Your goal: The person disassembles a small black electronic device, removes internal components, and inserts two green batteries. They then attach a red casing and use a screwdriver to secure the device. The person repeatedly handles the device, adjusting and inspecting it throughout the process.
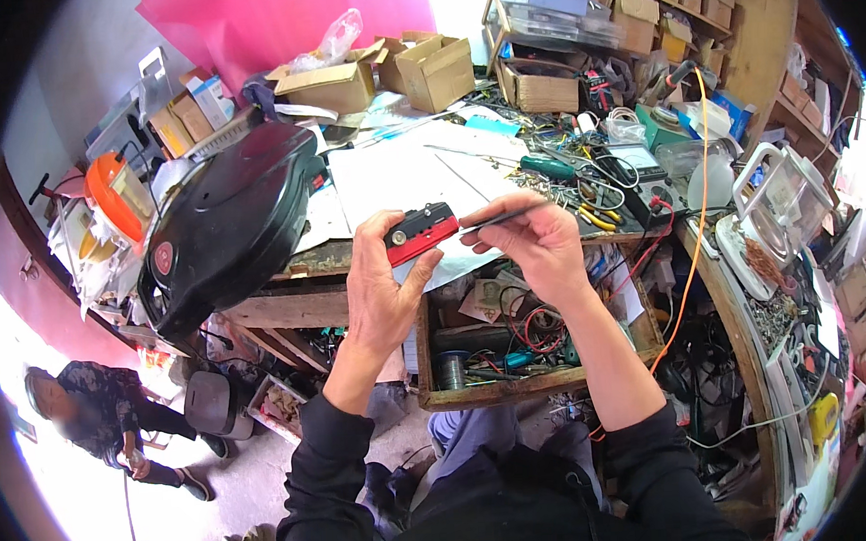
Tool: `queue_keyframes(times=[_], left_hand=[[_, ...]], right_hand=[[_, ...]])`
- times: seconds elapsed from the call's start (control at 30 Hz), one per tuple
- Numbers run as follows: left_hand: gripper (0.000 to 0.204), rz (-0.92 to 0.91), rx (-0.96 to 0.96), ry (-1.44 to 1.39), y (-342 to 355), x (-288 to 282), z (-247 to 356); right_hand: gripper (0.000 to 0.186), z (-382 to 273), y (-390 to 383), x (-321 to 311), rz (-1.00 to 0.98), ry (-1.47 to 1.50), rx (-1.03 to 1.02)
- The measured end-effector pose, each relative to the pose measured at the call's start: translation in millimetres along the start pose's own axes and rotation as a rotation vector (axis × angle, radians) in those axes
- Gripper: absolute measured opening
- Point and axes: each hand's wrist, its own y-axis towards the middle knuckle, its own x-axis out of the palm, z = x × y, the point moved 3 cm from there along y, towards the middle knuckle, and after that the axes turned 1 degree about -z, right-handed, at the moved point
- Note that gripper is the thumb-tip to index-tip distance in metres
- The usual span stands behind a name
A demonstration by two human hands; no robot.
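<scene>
My left hand [373,288] is closed round a small boxy device [424,240] with a red lower side and a black top carrying a round metal part. It is held above the front edge of the workbench. Just to its right, my right hand [542,255] pinches a thin dark pointed tool [510,214], its tip close to the device's right end. Whether the tip touches the device I cannot tell; the tool's exact kind is not clear either. White paper [389,180] lies on the bench behind both hands.
A large black plastic housing [234,217] stands at the left. Below my hands an open wooden drawer [498,394] holds wires and a solder spool [451,370]. Screwdrivers, pliers [597,219] and a meter [635,162] crowd the right. An orange cable [701,217] hangs there. A person [93,411] sits at lower left.
</scene>
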Motion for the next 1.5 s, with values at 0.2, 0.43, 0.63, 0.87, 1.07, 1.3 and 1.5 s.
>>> queue_keyframes(times=[0.2, 0.43, 0.63, 0.87, 1.07, 1.3, 1.5], left_hand=[[0.056, 0.006, 0.007, -0.004, -1.2, -0.4, 0.0], [0.054, 0.0, 0.002, -0.042, -3.1, 1.1, 1.3], [0.053, 0.012, 0.016, -0.042, -3.1, 1.1, 1.8], [0.054, 0.016, 0.02, -0.043, -3.8, 2.3, -1.0], [0.052, 0.015, 0.061, 0.002, -4.0, 2.0, -1.8], [0.053, 0.021, 0.059, -0.023, -3.4, 0.7, 0.9], [0.052, 0.007, 0.064, -0.022, -3.3, -0.1, 0.3]], right_hand=[[0.015, -8.3, 0.6, 18.1, -0.041, -0.353, -0.221], [0.02, -10.7, 7.0, 23.9, -0.087, -0.579, -0.415], [0.019, -14.1, 6.7, 26.5, -0.086, -0.6, -0.419], [0.016, -18.0, 5.3, 27.4, -0.102, -0.658, -0.399], [0.016, -17.9, 6.2, 28.6, -0.098, -0.668, -0.451], [0.022, -19.3, 8.7, 33.8, -0.148, -0.749, -0.491], [0.024, -19.5, 9.9, 35.7, -0.184, -0.806, -0.493]])
